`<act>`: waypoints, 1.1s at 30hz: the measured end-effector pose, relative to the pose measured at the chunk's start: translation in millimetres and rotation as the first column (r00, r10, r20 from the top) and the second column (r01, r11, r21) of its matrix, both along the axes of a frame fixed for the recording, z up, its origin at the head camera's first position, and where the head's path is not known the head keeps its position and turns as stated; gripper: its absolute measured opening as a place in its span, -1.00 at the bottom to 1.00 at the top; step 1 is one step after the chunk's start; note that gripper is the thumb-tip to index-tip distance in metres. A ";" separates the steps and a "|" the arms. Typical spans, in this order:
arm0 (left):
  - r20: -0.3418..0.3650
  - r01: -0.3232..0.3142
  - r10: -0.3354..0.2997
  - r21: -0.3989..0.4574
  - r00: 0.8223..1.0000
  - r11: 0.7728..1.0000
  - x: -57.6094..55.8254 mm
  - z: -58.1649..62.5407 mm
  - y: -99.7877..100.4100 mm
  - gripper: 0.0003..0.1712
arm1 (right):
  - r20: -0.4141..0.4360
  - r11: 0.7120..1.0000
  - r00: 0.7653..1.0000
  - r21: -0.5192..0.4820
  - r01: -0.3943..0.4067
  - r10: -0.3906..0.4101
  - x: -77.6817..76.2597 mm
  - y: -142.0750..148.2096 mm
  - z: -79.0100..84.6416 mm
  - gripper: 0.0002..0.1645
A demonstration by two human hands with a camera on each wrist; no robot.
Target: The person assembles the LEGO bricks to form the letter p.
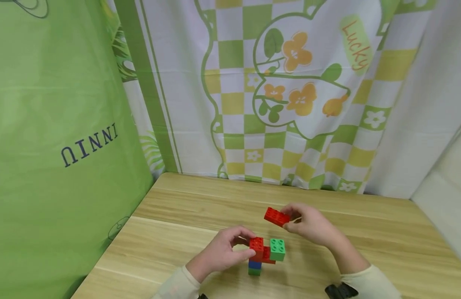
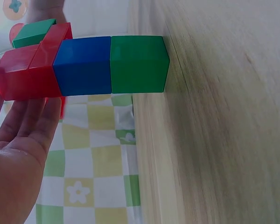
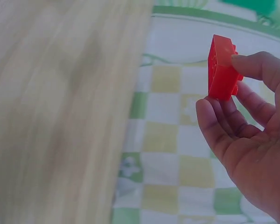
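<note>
My left hand point(image 1: 227, 250) holds the top red brick point(image 1: 256, 246) of a small stack between thumb and fingers. Below that brick come a longer red brick point(image 1: 267, 254), a blue brick point(image 2: 84, 66) and a green brick point(image 2: 139, 64) at the bottom. On the longer brick's right end sits a lighter green brick point(image 1: 277, 249) with studs facing up. Beyond the stack and to its right, my right hand point(image 1: 314, 224) pinches a separate red brick point(image 1: 276, 216) by one end, above the table and apart from the stack.
The wooden table point(image 1: 178, 199) runs back to a patterned curtain point(image 1: 232, 95). A green cloth point(image 1: 66, 104) hangs along the left side, and a pale wall surface point(image 1: 448, 191) borders the right.
</note>
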State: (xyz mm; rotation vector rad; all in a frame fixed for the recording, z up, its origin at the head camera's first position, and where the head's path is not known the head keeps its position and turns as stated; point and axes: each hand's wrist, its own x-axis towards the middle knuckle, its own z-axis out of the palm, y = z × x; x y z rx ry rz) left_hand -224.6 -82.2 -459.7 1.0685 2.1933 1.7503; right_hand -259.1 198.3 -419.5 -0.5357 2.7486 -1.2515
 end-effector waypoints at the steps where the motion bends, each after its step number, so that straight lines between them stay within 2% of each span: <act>1: -0.005 0.001 -0.001 0.006 1.000 1.000 0.2 0.0 0.0 -0.66 | -0.004 1.000 1.000 -0.006 -0.007 0.007 3.2 -0.7 4.9 -0.64; 8: -0.072 0.014 -0.009 0.068 0.997 0.998 0.8 -4.5 -0.7 -0.68 | -0.030 0.990 0.994 -0.094 -0.104 0.102 25.7 -9.3 29.3 -0.62; 10: -0.062 0.013 -0.008 0.081 0.998 0.997 0.9 -5.4 -1.0 -0.65 | -0.044 0.986 0.991 -0.101 -0.130 0.126 30.8 -12.1 32.9 -0.63; 15: 0.018 -0.007 0.005 0.084 1.000 0.996 0.6 -5.3 -1.4 -0.45 | -0.060 0.983 0.985 -0.075 -0.165 0.161 40.2 -17.4 39.0 -0.67; 17: 0.025 -0.011 0.009 0.083 1.000 0.997 0.2 -5.3 -1.5 -0.38 | -0.061 0.983 0.983 -0.061 -0.176 0.172 42.7 -18.7 40.6 -0.69; 24: -0.044 0.003 0.001 0.085 0.999 0.996 -0.6 -7.2 -2.1 -0.29 | -0.059 0.972 0.972 -0.047 -0.231 0.228 48.3 -22.2 39.9 -0.69; 33: -0.126 0.045 -0.034 0.081 0.991 0.996 -0.9 -7.7 -2.5 -0.33 | -0.054 0.963 0.962 -0.019 -0.270 0.269 52.8 -24.2 36.8 -0.71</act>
